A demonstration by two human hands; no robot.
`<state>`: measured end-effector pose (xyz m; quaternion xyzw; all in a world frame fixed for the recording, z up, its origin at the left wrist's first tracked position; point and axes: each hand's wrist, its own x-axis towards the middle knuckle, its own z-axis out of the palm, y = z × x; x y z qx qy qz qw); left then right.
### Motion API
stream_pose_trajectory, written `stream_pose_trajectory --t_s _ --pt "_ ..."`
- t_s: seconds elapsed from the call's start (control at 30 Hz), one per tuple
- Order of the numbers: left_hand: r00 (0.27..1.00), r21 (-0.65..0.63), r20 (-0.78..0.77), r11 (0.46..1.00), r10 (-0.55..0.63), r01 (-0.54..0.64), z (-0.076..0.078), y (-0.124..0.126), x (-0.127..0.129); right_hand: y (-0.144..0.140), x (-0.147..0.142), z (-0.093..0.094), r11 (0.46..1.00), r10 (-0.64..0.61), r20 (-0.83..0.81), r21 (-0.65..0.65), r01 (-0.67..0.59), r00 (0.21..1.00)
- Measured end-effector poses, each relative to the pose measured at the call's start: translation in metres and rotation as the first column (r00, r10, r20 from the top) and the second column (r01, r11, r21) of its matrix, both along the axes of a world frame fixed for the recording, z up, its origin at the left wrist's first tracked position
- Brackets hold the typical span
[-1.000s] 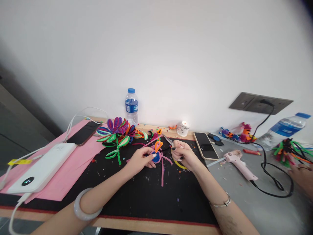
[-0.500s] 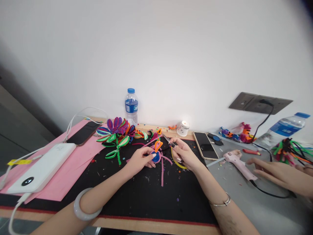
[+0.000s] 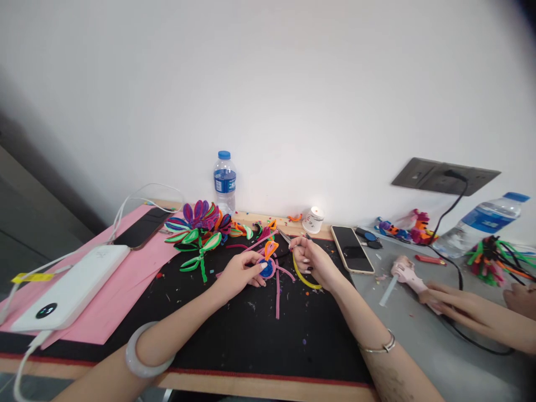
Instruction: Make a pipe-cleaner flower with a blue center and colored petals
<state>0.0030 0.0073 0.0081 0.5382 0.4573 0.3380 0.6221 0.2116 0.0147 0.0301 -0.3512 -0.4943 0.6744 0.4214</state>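
Observation:
My left hand [image 3: 240,273] pinches a small pipe-cleaner piece [image 3: 268,263] with a blue coil, an orange loop and pink stems, held against the black mat [image 3: 234,329]. My right hand [image 3: 310,261] hovers just right of it, fingers curled around a yellow pipe cleaner [image 3: 305,278] that bends down onto the mat. Small scissors [image 3: 288,239] lie just behind my right hand's fingertips.
A finished pipe-cleaner flower [image 3: 200,228] lies at the mat's back left. Behind stand a water bottle [image 3: 225,181] and a small white cup [image 3: 313,219]. A phone [image 3: 352,240] lies right of the mat. Another person's hand [image 3: 450,304] grips a pink glue gun [image 3: 408,275]. A power bank [image 3: 71,286] rests on pink paper.
My right hand shifted slightly left toward the piece. The other person's hand came in from the right, took the glue gun and turned it.

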Motion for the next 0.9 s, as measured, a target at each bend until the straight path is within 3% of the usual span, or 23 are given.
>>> stream_pose_trajectory --t_s 0.3,0.47,0.73,0.9 --pt "1.000 -0.005 0.015 1.000 0.004 -0.003 -0.001 0.001 -0.001 0.001 -0.002 -0.004 0.993 -0.031 0.152 0.119 0.013 0.988" --pt "1.000 0.012 0.018 1.000 -0.006 0.006 -0.004 0.002 -0.001 0.004 -0.003 -0.011 0.989 -0.103 0.158 0.125 0.083 0.982" --pt "0.999 0.009 0.038 1.000 -0.002 0.002 -0.003 0.001 -0.001 0.006 0.003 -0.008 0.935 -0.340 0.060 0.128 0.331 0.939" --pt "1.000 0.011 0.028 1.000 -0.005 0.004 -0.003 0.002 -0.001 0.003 0.003 -0.001 0.960 -0.272 -0.118 0.032 0.278 0.955"
